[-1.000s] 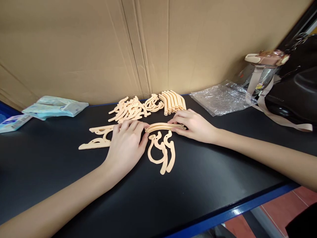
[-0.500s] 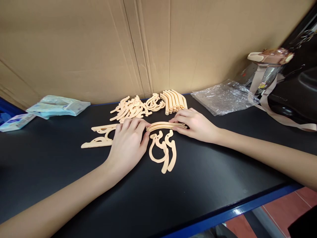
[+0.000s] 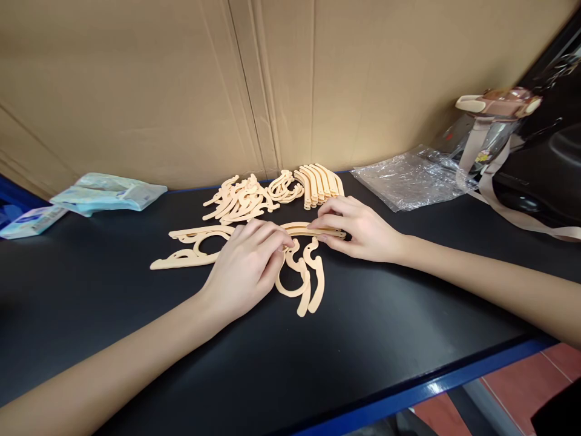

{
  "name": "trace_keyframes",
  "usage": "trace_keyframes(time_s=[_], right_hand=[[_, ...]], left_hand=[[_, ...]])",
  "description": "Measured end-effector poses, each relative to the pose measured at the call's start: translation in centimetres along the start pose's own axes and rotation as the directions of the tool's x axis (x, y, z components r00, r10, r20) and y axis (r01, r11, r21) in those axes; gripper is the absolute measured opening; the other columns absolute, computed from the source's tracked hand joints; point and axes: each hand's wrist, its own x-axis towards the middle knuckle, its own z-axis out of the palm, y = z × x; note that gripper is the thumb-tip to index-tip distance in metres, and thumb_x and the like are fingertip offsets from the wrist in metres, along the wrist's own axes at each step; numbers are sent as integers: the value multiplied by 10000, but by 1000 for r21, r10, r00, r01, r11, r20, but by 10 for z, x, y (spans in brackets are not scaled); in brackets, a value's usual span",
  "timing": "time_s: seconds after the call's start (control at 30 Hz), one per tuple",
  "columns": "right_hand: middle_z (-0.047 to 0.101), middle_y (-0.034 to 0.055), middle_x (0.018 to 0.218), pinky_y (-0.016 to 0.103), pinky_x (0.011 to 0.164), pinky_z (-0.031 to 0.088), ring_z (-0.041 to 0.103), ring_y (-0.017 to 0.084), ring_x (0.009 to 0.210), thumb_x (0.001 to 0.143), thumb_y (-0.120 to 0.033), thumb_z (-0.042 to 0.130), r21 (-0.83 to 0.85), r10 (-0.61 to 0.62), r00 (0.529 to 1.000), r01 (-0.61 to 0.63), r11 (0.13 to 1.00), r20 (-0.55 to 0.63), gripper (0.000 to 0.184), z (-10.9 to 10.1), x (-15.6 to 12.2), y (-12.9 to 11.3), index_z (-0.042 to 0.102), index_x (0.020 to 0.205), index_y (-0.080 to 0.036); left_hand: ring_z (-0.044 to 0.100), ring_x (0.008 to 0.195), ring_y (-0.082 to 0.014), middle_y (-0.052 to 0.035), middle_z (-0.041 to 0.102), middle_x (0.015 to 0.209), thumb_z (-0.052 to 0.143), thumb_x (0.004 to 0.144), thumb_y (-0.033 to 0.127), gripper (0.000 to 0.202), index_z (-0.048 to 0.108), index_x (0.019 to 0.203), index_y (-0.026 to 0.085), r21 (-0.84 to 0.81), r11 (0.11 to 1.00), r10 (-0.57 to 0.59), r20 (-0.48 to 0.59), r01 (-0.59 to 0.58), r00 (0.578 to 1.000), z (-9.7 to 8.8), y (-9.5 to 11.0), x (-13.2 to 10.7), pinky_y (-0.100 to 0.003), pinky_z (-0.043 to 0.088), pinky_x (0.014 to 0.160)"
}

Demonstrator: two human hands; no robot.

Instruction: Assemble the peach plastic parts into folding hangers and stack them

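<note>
- Our right fingers pinch the curved bar, its long axis running leftward from them.
- Our left fingers, nearer the C-shaped piece, cover its top; gripping, we cannot tell.

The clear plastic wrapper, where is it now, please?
In the head view, the wrapper lies on the right, between the stacked pieces and the strapped bottle.

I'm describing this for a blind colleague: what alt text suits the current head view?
A person's right hand pinches a curved beige bar over a black tabletop, while the left hand is at a ring-shaped hook. Behind lie similar loose pieces; a clear plastic bag and a strapped bottle are at the right.
</note>
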Motion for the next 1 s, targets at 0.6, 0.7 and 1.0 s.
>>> trace_keyframes(time_s=[0.6, 0.7, 1.0], right_hand=[[637, 124, 1042, 369, 811, 481, 571, 222, 898, 963, -243, 503, -116, -185, 983, 184, 976, 2, 251, -1, 1, -5, 689, 1080, -122], [638, 125, 1043, 371, 821, 480, 574, 224, 909, 960, -220, 500, -100, -162, 987, 160, 982, -4, 244, -2, 1, -5, 693, 1074, -123], [643, 127, 1026, 362, 811, 483, 566, 216, 901, 964, -198, 483, -79, -167, 986, 165, 983, -18, 236, -2, 1, -4, 691, 1042, -119]], left_hand=[[519, 920, -220, -18, 662, 961, 351, 759, -35, 381, 592, 951, 189, 17, 998, 66, 55, -67, 996, 0, -2, 0, -355, 372, 748], [501, 879, -212, -24, 635, 921, 353, 727, -55, 366, 573, 900, 181, 7, 995, 97, 85, -98, 992, 1, -2, 0, -342, 360, 716], [421, 737, -162, -10, 522, 797, 360, 693, -67, 273, 471, 720, 181, -113, 985, 146, 103, -134, 984, 1, -4, -1, -294, 319, 650]])
